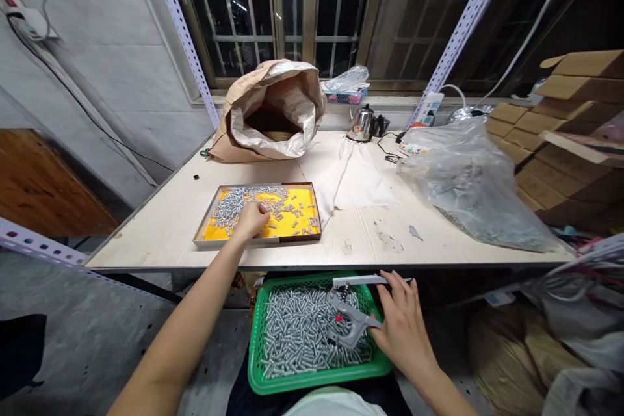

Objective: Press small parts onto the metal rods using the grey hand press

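My left hand is over a shallow tray with a yellow bottom, its fingers pinched together low among small silvery metal pieces. Whatever lies between those fingertips is hidden. My right hand is wrapped around the handles of grey pliers with a C-shaped head, a spring and a red spot. The pliers are above a green plastic basket, which rests on my lap, filled with screw-like metal parts.
A large open paper sack stands at the table's back, left of a white cloth and a metal kettle. A bulging clear plastic bag sits at the right, beside stacked cardboard boxes. The table's front edge is just beyond the basket.
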### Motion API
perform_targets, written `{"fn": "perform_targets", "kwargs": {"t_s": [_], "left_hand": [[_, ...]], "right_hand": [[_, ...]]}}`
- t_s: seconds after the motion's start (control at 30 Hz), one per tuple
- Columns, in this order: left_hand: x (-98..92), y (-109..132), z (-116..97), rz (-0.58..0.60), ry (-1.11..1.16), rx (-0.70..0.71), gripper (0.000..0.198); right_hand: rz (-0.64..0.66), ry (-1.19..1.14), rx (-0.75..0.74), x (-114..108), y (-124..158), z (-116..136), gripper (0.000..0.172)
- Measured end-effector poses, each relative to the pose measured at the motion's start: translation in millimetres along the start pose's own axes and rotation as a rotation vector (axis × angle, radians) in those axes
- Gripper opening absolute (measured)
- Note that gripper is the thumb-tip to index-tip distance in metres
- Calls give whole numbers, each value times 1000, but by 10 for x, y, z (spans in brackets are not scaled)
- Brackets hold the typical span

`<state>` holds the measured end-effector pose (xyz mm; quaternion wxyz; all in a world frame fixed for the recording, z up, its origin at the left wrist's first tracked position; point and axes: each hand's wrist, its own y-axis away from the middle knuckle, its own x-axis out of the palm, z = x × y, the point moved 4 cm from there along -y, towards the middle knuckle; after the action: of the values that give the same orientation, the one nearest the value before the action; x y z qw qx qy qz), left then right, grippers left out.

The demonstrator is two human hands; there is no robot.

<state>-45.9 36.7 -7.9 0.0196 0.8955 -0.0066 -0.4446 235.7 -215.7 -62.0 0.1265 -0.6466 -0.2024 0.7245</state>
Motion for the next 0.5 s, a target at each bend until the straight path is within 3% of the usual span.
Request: {"fn": "perform_targets", "kwargs": {"t_s": [0.13,0.3,0.5], "left_hand": [[-47,412,-13,33,275,36,34],[198,1024,-243,298,851,26,31],[576,1481,-358,583,790,-45,25]], "right_hand": [[-19,-15,4,-59,-179,-3,50],[-60,-35,0,-152,-488,69,46],[-41,-60,-24,-206,-650,134,46]]}}
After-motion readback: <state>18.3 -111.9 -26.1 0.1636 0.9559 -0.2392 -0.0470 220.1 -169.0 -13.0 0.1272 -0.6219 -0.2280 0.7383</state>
